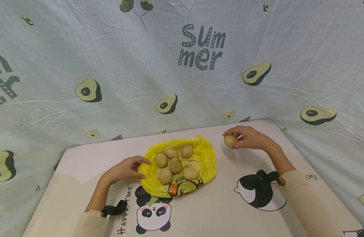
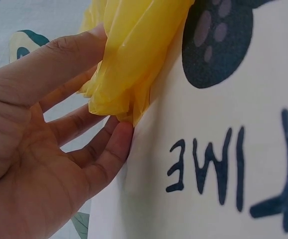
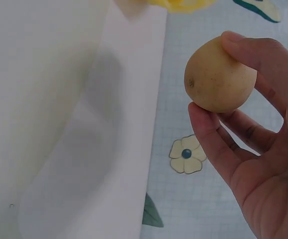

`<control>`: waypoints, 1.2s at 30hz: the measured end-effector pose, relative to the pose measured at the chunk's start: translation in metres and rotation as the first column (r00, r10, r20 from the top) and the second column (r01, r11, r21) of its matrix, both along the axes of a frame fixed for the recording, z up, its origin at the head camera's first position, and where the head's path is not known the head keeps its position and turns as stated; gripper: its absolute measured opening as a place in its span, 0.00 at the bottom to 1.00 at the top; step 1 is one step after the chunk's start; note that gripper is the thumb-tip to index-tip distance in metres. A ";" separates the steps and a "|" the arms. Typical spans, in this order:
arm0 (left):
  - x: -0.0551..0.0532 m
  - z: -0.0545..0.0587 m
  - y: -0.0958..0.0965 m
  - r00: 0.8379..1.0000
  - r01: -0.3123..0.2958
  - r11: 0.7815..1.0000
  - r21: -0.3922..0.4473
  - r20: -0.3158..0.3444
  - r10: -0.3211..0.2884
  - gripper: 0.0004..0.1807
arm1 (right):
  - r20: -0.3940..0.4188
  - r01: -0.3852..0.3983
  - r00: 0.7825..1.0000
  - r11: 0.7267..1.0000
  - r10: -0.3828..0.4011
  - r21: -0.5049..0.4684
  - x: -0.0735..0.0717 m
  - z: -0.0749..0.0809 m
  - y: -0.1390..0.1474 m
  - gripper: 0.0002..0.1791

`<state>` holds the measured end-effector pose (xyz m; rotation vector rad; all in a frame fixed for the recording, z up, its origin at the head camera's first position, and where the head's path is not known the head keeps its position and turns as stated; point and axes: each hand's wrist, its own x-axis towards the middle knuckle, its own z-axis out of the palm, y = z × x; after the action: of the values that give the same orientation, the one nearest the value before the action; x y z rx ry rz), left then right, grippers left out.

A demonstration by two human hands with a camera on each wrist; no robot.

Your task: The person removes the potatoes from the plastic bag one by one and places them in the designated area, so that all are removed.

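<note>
A yellow plastic bag (image 1: 209, 161) lies with its mouth spread wide. Several potatoes (image 1: 175, 165) sit inside it. At the bag's left edge my left hand (image 1: 125, 171) holds the rim, thumb and fingers on either side of the crumpled plastic (image 2: 134, 59). To the right of the bag, my right hand (image 1: 248, 137) grips one potato (image 3: 218, 74) between thumb and fingertips. This potato is held above the table, apart from the bag, with a shadow below it.
The table (image 1: 223, 204) has a pale cover with panda drawings and lettering. Behind it hangs a light cloth (image 1: 125, 65) printed with avocados and the word summer. Black straps (image 1: 113, 209) circle both wrists.
</note>
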<state>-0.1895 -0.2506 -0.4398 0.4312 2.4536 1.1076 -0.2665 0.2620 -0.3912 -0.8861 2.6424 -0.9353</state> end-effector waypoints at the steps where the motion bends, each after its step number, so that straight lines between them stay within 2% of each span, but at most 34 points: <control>1: 0.000 0.000 0.000 1.000 0.000 1.000 -0.002 0.001 0.000 0.28 | -0.001 0.004 1.000 1.000 -0.004 0.004 -0.001 -0.001 0.001 0.28; 13: -0.004 -0.002 0.000 1.000 0.005 1.000 0.006 0.005 -0.005 0.28 | -0.042 0.035 0.999 0.998 -0.033 0.053 -0.012 -0.012 0.001 0.28; 28: -0.004 -0.003 -0.001 1.000 0.007 1.000 0.008 0.007 -0.007 0.29 | 0.020 0.010 1.000 0.989 -0.013 0.148 -0.041 -0.031 -0.009 0.26; 36: -0.002 -0.003 0.001 1.000 -0.011 1.000 -0.007 0.013 0.011 0.28 | 0.032 0.072 0.996 0.975 -0.080 0.210 -0.045 -0.037 -0.016 0.24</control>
<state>-0.1913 -0.2500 -0.4424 0.4077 2.4504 1.1026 -0.3117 0.2458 -0.4282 -0.7141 2.6946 -0.6673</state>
